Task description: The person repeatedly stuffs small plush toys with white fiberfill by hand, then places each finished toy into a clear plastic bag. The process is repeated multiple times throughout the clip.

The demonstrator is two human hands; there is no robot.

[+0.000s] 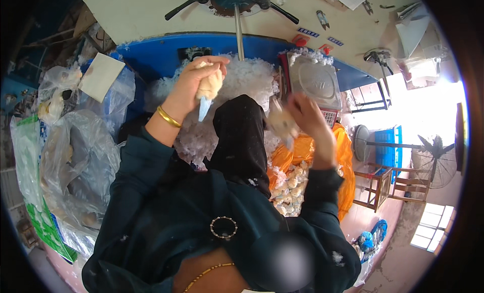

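Note:
My left hand is closed round a small cream plush piece with a pale blue fabric tip that hangs down. It is raised just left of a thin metal tube, over a heap of white stuffing. My right hand is smeared by motion above an orange bag. Beside its fingers is a second cream plush piece, also blurred; whether the hand grips it or has let it go does not show. Inside the bag lie several cream plush pieces.
A scale with a metal pan stands right of the stuffing. The tube comes from a machine with black handles on the pale table, where snips lie. Clear plastic bags crowd the left. A fan and wooden chair stand right.

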